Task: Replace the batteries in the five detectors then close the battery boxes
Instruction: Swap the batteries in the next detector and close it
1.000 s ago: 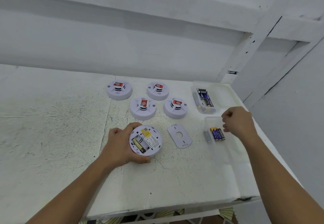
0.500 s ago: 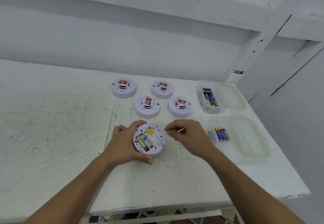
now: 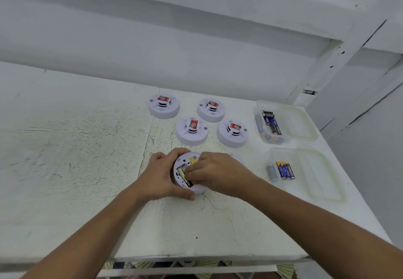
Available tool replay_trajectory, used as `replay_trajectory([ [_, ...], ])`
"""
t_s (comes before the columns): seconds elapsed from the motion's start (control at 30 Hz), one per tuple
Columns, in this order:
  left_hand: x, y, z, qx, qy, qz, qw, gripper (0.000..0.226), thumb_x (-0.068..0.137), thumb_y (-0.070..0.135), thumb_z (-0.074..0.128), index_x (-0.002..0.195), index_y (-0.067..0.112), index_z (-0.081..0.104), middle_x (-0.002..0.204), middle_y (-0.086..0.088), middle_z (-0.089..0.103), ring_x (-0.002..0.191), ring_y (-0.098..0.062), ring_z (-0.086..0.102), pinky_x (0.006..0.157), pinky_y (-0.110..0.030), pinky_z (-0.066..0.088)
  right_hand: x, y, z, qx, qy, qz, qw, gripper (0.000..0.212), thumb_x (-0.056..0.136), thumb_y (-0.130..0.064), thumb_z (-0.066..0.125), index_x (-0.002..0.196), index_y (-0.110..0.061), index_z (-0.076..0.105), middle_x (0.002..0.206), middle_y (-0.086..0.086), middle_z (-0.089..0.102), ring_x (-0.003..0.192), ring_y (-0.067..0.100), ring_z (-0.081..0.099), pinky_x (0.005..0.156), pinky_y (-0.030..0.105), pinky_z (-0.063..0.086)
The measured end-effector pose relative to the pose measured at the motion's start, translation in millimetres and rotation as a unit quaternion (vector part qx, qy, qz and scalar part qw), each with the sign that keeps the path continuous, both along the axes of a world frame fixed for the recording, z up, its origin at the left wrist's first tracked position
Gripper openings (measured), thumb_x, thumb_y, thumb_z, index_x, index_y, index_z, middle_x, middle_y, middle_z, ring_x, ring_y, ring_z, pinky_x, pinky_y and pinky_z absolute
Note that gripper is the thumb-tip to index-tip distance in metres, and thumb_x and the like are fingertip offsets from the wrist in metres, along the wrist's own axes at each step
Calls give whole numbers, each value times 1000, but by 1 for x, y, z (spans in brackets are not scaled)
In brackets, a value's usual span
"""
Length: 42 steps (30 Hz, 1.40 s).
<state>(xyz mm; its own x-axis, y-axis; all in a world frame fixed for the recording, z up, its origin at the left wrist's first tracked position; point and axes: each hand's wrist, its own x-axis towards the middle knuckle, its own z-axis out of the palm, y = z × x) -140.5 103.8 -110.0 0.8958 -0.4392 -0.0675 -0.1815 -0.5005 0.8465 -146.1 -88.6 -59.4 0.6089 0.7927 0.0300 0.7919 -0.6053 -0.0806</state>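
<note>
Detector (image 3: pixel 181 161) gripped by left hand (image 3: pixel 161 176); right hand (image 3: pixel 218 174) covers its battery bay (image 3: pixel 183 175), grip unclear.

I'm working in what's looking like a bare workshop/utility corner: I'm looking down on a rough bench (image 3: pixel 76 169) w/ white paint cracking, plain painted wall (image 3: pixel 152 49) & beams (image 3: pixel 340 60) closing round it, detectors (image 3: pixel 192 131) & battery tubs (image 3: pixel 305 123) sitting out in a batch.

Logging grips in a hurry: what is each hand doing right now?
Left hand: grips the open detector by its rim.
Right hand: fingertips pinch the yellow-black battery in the detector's compartment.
</note>
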Motion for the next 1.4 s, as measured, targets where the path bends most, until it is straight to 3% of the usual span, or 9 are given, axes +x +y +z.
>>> replay_trajectory([
  [0.23,3,-1,-1,25,8,9,1000,101,31,58,86,119,50,38,107,27,57,106,3,29,90,-16,27,15,4,8,-106,-13,118,987,20,80,1,64,98,-7,69,103,4,71,103,26,62,66,37,56],
  [0.33,3,-1,3,30,9,11,999,101,32,51,90,120,48,39,108,27,56,105,7,27,89,-14,28,24,7,11,-118,-6,153,981,14,84,-6,59,94,-3,69,99,7,71,98,27,65,67,36,55],
  [0.5,6,0,1,55,-1,11,998,104,29,56,86,121,46,39,108,25,56,105,-11,34,86,-11,27,28,9,3,-78,12,149,986,17,78,-13,57,84,-4,71,88,7,71,85,28,63,58,33,54],
  [0.73,3,-2,4,35,-16,8,999,99,34,50,89,120,41,42,100,27,57,94,19,27,86,-16,30,26,9,2,-60,19,169,984,19,66,-8,73,83,-3,67,88,11,69,83,33,61,46,37,53],
  [0.97,2,-2,4,41,-21,4,999,101,30,58,84,120,42,40,101,27,59,101,4,39,95,-16,25,21,9,6,-81,17,159,984,24,64,-8,77,85,-3,67,95,13,69,88,34,62,46,31,50],
  [1.07,0,-2,6,38,-22,14,999,99,38,43,93,121,40,41,101,26,58,97,13,31,89,-12,26,22,12,12,-100,30,139,985,19,71,-9,72,89,-2,69,103,13,69,95,33,61,53,31,47],
  [1.2,-1,-2,7,35,-12,21,999,98,38,43,93,121,41,41,102,25,58,102,11,28,88,-13,30,24,16,13,-150,23,123,981,21,84,-12,60,100,-2,68,115,12,65,109,29,54,64,32,44],
  [1.33,-1,-2,8,38,-13,16,999,97,38,44,91,121,38,41,101,26,57,96,25,23,87,-14,31,21,19,15,-130,28,142,981,16,69,-8,73,83,-2,69,96,15,69,90,33,61,51,25,34],
  [1.4,0,-2,6,44,-11,14,999,97,35,51,87,121,40,41,100,26,57,99,18,25,84,-13,31,20,21,15,-113,7,169,979,24,53,-8,83,72,-5,68,82,13,69,75,30,63,48,20,28],
])
